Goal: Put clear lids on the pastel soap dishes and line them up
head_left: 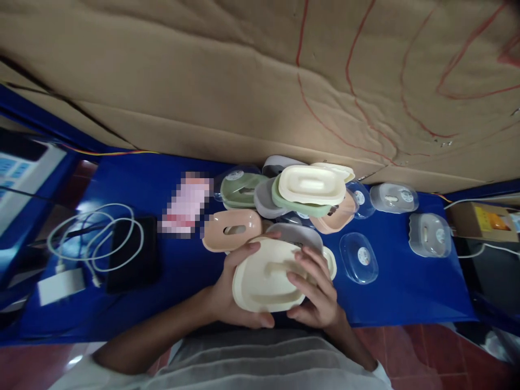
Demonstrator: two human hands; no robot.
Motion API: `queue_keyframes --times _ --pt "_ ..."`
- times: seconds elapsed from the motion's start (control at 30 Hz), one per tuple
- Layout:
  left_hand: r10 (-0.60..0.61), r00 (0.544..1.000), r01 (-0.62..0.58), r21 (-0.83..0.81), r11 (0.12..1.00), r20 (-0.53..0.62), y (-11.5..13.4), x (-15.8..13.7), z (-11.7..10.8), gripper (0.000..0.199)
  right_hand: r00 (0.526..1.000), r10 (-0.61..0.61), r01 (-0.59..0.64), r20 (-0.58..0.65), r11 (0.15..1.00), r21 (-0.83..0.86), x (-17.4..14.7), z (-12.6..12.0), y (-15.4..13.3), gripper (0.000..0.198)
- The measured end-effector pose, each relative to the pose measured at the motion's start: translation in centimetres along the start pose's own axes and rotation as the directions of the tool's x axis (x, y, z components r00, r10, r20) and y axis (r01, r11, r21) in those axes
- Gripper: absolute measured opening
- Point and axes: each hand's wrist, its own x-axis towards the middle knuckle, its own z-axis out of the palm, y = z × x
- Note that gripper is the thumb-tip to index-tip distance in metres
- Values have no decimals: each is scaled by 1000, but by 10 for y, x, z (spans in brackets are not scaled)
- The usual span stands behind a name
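Note:
Close to my body, above the table's front edge, I hold a cream plastic soap dish (262, 265) with a raised bar inside it. My left hand (229, 292) grips its left side, thumb and fingers around the rim. On the right, my right hand (319, 290) has its fingers bent over the rim and inside, near the bar. Just beyond is a pile of similar dishes: a peach one (217, 238), a green one (239, 189), a grey one (268, 200) and a cream one (292, 184) on top. The underside of the held dish is hidden.
A clear lid (353, 268) lies right of the pile. Two grey lidded dishes (379, 203) (426, 246) stand farther right. At left are a coiled white cable (140, 246), a white charger (60, 287), a dark flat object (134, 265) and a blurred-out pink item (187, 206). Cardboard (203, 97) walls the back.

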Motion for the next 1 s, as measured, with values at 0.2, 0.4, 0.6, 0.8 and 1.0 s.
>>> queue_keyframes --times 0.2,0.4,0.6,0.8,1.0 --pt "27 999 -29 94 995 24 -1 9 -14 126 1000 -3 3 -9 999 40 4 4 -3 43" --pt "152 988 -144 426 893 17 -8 0 -14 140 964 122 -111 -236 992 59 -4 -9 3 30" --pt "339 936 -315 643 698 91 -13 0 -10 91 981 157 -169 -113 980 -109 -5 -22 9 30" --pt "235 925 -379 766 520 298 -4 0 -6 62 983 159 -185 -95 892 -412 -16 -64 40 33" --pt "179 918 -392 736 552 354 5 -1 -3 58 808 195 -571 -555 491 -658 -85 -173 156 62"
